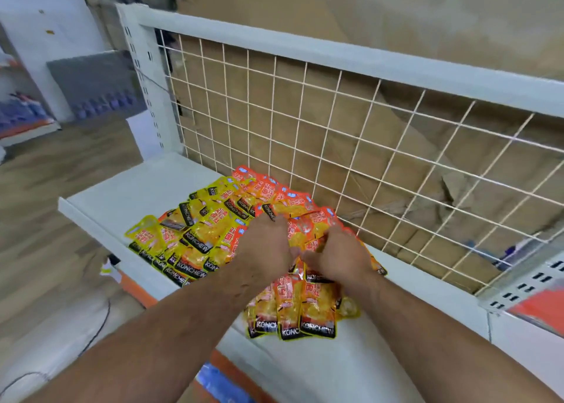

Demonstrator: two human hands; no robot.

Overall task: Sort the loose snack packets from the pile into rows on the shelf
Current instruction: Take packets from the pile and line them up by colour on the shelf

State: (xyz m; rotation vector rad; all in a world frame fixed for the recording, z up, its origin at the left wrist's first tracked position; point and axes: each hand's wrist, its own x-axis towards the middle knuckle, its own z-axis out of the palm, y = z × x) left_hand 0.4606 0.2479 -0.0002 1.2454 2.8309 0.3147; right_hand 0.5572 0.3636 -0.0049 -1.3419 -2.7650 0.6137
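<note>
On the white metal shelf (122, 195), backed by a wire grid (335, 128), we see the yellow packets (189, 235) overlapped in rows at the left. The orange packets (305, 308) lie heaped loose in the middle, under our hands. The left hand (262, 250) and the right hand (335, 256) both curl their fingers into that heap, gripping packets. We judge it best to lift a few together by their flat edges, since these glossy, flat pouches probably slide apart easily.

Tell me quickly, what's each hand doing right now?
Left hand: fingers curled, gripping the orange packets.
Right hand: fingers curled, gripping the same bunch.
</note>
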